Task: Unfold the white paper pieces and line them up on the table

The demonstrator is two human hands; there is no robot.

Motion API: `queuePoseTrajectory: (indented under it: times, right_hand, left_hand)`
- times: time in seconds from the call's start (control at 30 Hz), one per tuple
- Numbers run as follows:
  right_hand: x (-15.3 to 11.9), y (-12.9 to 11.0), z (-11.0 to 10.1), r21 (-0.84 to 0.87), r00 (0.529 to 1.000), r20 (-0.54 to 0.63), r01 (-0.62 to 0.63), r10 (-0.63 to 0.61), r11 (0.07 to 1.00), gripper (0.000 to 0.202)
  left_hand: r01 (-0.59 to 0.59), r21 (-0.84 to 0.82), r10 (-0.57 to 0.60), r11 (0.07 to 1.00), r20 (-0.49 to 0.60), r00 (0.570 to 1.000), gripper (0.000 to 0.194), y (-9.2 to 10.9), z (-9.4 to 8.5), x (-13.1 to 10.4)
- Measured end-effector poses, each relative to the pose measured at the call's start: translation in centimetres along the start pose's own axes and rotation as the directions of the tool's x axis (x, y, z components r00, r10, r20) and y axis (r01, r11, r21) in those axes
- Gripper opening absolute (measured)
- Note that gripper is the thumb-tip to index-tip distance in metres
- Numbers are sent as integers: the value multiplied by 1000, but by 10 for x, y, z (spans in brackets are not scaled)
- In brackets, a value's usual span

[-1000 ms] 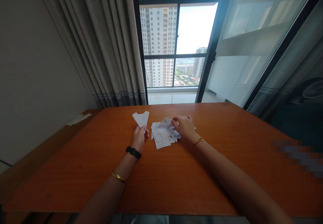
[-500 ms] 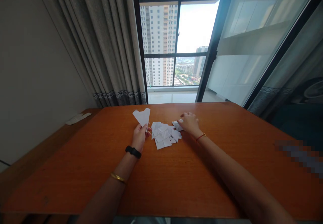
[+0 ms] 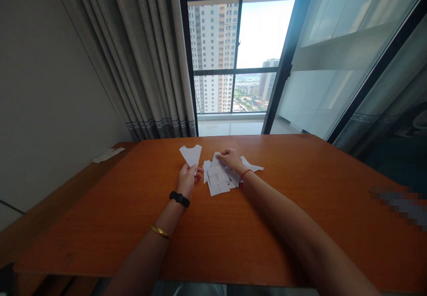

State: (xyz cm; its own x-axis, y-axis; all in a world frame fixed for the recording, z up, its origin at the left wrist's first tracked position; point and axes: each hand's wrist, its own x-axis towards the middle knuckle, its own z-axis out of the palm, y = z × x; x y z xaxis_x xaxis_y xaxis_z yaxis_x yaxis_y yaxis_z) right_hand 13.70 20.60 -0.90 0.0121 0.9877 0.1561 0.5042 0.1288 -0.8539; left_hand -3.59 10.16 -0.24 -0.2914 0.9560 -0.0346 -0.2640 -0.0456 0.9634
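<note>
Near the middle of the wooden table (image 3: 133,225) lies a loose pile of white paper pieces (image 3: 218,181). Just left of the pile my left hand (image 3: 189,180) pinches a white paper piece (image 3: 191,155) with a notched top edge, held upright. My right hand (image 3: 231,160) is over the pile's far right side, thumb and finger closed on a paper piece (image 3: 216,159) that stands up from the pile. Another white piece (image 3: 252,166) lies on the table just right of my right hand.
A flat pale strip (image 3: 108,155) lies on a lower ledge at the left. Behind the table hang grey curtains (image 3: 153,64) beside a window (image 3: 233,69). A pixelated patch covers something at the right edge of the table.
My right hand has moved left over the pile and closed on a paper piece. A piece now shows to its right. My left hand still holds its paper, and the view has shifted slightly.
</note>
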Motion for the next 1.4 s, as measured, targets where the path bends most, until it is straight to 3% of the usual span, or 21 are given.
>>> queuePoseTrajectory:
  times: [0.23,0.33,0.43,0.57,0.7,0.9,1.07,1.13,1.2,1.27,1.33,1.4]
  right_hand:
    - [-20,-2,-61,417,973,-229,67,34,906,43]
    - [-32,-9,-74,508,977,-209,69,46,858,44]
    - [-43,-19,-75,561,994,-108,52,11,826,42]
    - [-50,-31,-77,604,987,83,63,-141,795,39]
    - [-50,-33,-85,605,907,222,160,-359,780,33]
    - [-51,-33,-92,497,751,384,323,-538,805,21]
    - [-52,-29,-89,450,660,455,409,-598,794,14]
    - [-52,-26,-86,429,637,472,438,-610,790,8]
    - [-51,-25,-83,383,655,456,467,-602,797,6]
    - [-46,-23,-77,257,761,382,458,-525,851,16]
    - [-37,-20,-69,91,882,264,381,-391,920,24]
    - [-25,-17,-57,-39,942,201,281,-268,959,25]
  left_hand:
    - [86,6,-86,996,122,989,18,-2,11,-8]
    - [135,26,-138,990,202,970,21,-3,15,-15]
    - [233,42,-231,972,386,893,26,-1,15,-22]
    - [378,39,-320,925,614,721,27,3,9,-28]
    - [529,33,-408,848,678,611,16,6,4,-27]
    - [607,-39,-429,794,671,605,28,4,-1,-15]
    - [620,-3,-441,784,701,561,27,3,-3,-13]
    - [582,7,-418,813,701,577,25,5,-1,-17]
    - [521,15,-389,854,683,618,22,7,2,-20]
    - [452,-42,-334,891,614,715,20,10,4,-19]
    - [363,-173,-255,915,448,857,20,14,5,-15]
    - [248,-282,-180,927,246,952,19,17,3,-8]
